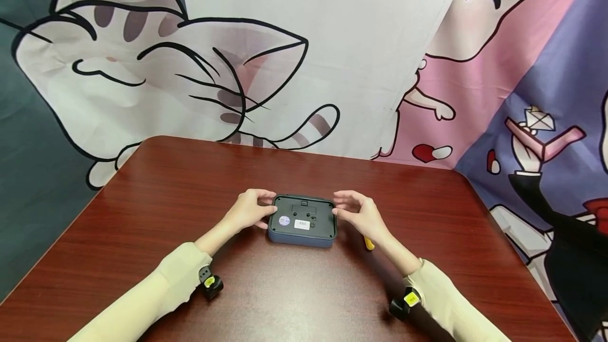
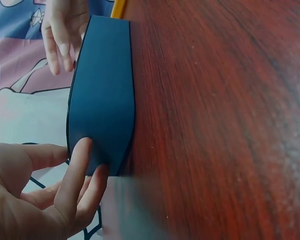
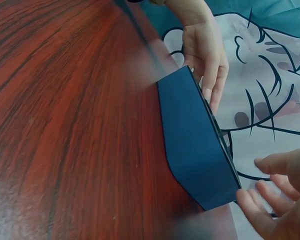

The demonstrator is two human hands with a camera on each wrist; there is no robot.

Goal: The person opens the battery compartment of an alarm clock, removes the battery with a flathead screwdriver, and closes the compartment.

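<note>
A yellow thing [image 1: 369, 244], perhaps a handle, lies near the right hand [image 1: 364, 218]. That and the left hand [image 1: 248, 210], fingers loosely spread, flank the box [image 1: 302, 220], apparently steadying it underside-up on the surface [image 1: 275, 289], base panel [image 1: 304, 209] showing.

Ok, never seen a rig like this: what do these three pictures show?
No robot: a person's bare left hand and right hand. The wide picture comes from a camera on the head; the others from the left wrist camera and the right wrist camera. On the brown table lies a dark blue case, its black panel facing up. The left hand touches one end and the right hand is at the other; I see no firm grip. A partly hidden yellow object shows near the right hand.
</note>
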